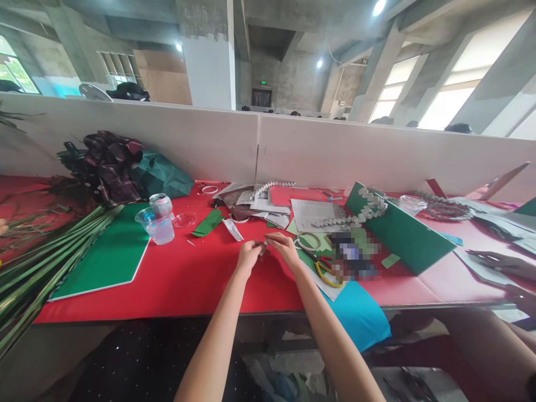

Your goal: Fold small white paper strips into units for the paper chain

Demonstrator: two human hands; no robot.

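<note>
The left hand (248,252) and the right hand (283,245) meet over the red desk (188,279), fingertips pinched together on a small pale scrap of paper (263,247) held between them just above the desk top. Just right of the right hand lie a roll of tape (309,240) and yellow-handled scissors (327,273) on green and blue sheets. To the left stand a plastic cup (157,225) and a can (161,205), beside a green board (109,254) and long green stems (42,262). Another person's hand (496,261) rests at the far right.
</note>
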